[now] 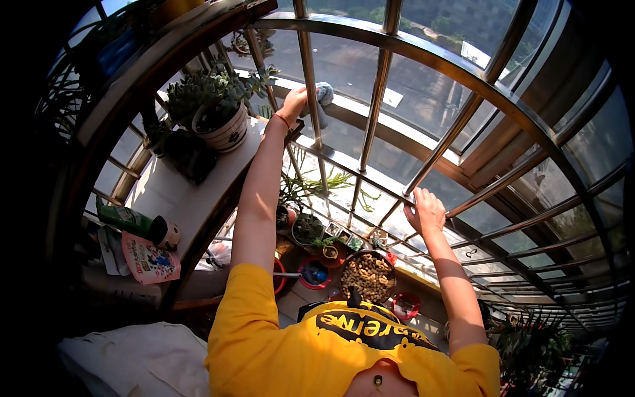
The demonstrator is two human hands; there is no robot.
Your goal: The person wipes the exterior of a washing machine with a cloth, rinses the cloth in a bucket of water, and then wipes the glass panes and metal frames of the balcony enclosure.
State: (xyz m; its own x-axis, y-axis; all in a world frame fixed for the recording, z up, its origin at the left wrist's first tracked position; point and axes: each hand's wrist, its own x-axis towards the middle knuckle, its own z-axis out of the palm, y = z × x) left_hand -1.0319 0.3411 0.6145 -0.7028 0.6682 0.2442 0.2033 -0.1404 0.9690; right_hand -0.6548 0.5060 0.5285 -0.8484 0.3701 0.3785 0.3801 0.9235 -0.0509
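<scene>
My left hand (294,103) reaches out at the upper middle, a red string around the wrist. It holds a blue-grey fluffy cloth (325,94), which sits behind a vertical metal bar (311,74) near the window glass (342,74). Part of my fingers is hidden by that bar. My right hand (426,211) grips the window grille where a slanted bar (436,159) meets the lower rail (347,168). Left of my left arm, a potted succulent (225,129) in a striped white pot stands on a shelf (173,193).
A green bottle (124,218), a small cup (166,233) and a pink packet (151,260) lie on the left shelf. Below me are a round basket of peanuts (368,275), a red basin (314,273) and several potted plants (307,229). White fabric (139,362) lies at lower left.
</scene>
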